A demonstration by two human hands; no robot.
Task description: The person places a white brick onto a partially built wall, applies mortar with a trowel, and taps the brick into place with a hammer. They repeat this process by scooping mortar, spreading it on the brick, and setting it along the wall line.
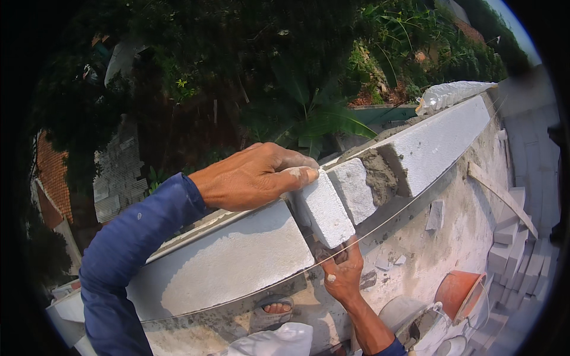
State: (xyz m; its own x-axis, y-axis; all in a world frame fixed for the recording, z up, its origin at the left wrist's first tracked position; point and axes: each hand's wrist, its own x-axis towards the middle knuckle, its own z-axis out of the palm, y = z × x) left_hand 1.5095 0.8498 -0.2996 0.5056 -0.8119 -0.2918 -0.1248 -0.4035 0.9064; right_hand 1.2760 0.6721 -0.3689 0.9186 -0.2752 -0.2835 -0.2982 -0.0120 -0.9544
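Observation:
A small white aerated concrete block piece [326,212] stands in a gap of the block course on the wall. My left hand [261,175] grips its upper end from the left, thumb across the top edge. My right hand [344,270] holds its lower end from below, with some fingers hidden. Left of it is a long white block [228,261], part of its face darker. Close on the right sits a rough-faced cut block [354,188], with grey mortar [378,177] between it and another long block [442,145]. A thin string line [389,212] runs along the blocks' front.
An orange bucket [458,295] and grey buckets stand at the lower right, near stacked blocks [518,255]. A wooden strip [502,199] leans there. A white sack [454,95] lies atop the wall's far end. Beyond the wall are plants and low roofs [122,172].

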